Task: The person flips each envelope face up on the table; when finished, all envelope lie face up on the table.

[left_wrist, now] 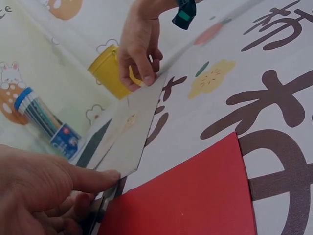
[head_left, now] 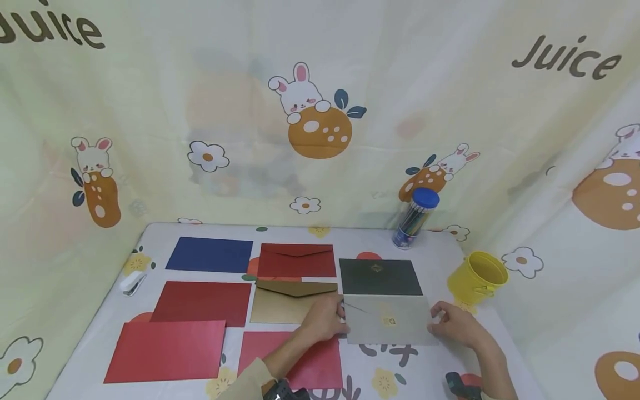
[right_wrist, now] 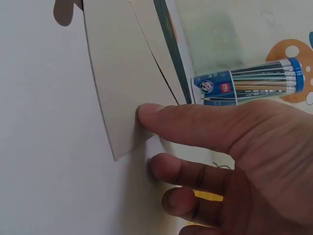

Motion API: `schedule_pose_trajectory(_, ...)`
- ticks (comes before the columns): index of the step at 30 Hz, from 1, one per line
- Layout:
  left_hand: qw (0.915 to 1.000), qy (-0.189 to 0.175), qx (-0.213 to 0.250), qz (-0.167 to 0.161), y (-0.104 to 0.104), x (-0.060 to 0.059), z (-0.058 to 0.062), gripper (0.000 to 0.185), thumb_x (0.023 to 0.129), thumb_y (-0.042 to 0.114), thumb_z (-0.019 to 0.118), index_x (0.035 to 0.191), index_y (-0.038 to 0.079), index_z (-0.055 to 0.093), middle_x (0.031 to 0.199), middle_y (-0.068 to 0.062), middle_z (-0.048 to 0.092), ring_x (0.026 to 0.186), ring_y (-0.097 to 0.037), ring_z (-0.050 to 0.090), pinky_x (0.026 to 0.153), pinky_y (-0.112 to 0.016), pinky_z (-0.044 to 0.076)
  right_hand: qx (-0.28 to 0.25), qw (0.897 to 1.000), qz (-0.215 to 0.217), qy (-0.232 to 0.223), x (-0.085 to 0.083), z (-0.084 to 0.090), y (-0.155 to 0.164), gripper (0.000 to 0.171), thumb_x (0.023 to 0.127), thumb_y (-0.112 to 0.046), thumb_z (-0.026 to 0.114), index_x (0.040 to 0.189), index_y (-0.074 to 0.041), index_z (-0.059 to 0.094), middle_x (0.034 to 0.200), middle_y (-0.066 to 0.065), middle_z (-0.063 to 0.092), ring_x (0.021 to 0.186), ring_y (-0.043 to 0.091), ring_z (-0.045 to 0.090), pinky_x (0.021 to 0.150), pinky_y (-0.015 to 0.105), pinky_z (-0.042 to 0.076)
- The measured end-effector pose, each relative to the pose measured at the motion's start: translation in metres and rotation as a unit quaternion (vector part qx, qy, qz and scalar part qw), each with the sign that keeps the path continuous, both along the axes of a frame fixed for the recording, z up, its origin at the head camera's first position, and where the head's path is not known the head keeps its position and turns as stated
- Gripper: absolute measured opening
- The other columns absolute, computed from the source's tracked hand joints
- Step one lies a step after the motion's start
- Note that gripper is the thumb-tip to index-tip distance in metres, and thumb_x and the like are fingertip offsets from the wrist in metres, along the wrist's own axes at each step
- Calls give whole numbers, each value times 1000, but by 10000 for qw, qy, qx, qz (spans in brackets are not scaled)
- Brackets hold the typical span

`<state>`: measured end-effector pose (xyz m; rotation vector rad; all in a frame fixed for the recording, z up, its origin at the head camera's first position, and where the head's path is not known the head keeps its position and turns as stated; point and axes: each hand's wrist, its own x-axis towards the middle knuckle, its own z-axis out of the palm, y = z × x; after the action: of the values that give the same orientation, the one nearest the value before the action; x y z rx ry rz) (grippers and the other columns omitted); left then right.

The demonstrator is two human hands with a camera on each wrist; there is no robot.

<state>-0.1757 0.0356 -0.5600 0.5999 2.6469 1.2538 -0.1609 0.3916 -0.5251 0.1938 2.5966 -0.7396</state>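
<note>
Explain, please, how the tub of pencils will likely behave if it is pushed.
The tub of pencils could tip easily, being tall and narrow. Once down, it may roll, as its blue lid looks round. The pencils inside probably add weight.

Pale grey envelope [head_left: 367, 330], oblong, smooth-faced; flap [right_wrist: 156, 39] lying down, its edge a thin dark seam; small yellowish-gold seal [head_left: 389, 320] near mid-face; seal side up, pinched at both short ends; set along the near long edge of the dark green rectangle [head_left: 380, 282], roughly parallel to it; whether the two overlap cannot be told.
</note>
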Motion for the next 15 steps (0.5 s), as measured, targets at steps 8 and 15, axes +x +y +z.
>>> schedule_pose_trajectory(8,10000,2,-20,-15,0,2,2,44,74,8,89,112,4,68,78,1,64,66,-6,52,53,-19,45,89,9999,75,-73,-3,3,-2,45,84,-28,81,119,-10,58,97,8,62,84,23,57,70,38,50)
schedule_pose_trajectory(15,10000,36,-18,-40,-1,4,4,45,74,8,89,113,2,68,80,0,63,66,-6,51,52,-19,45,16,9999,107,-60,-4,-2,3,50,83,-30,82,122,-11,57,97,9,62,85,23,57,71,38,50)
